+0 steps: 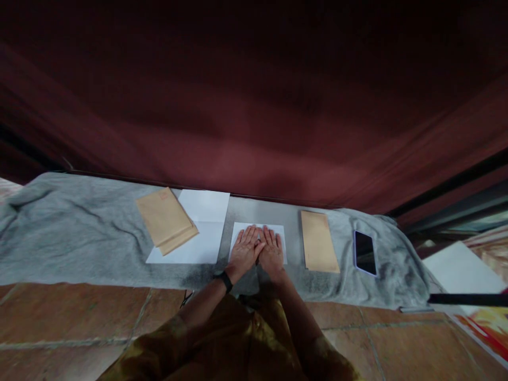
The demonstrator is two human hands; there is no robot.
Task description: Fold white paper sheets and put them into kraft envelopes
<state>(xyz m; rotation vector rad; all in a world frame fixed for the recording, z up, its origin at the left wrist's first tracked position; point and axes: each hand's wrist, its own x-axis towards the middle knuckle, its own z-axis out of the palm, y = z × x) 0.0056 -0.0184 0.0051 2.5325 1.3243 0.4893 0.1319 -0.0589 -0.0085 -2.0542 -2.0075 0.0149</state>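
Both hands lie flat, side by side, on a small white sheet of paper [280, 235] that looks folded. My left hand [245, 250], with a dark band on its wrist, has its fingers stretched out across the paper's left half. My right hand [271, 251] rests on the right half, its fingers also straight; the thumbs meet or overlap in the middle. To the left, a larger white sheet [210, 233] with a crease across it is partly covered by brown envelopes [162, 214]. Right of my hands lies another brown envelope or stack of them [319, 241].
A grey cloth [95, 233] covers the long narrow surface. Further right a phone [365, 253] with a light purple edge lies face up. A dark red wall or panel [246, 132] rises right behind. Tiled floor [79, 312] shows in front, and white paper [464, 267] at far right.
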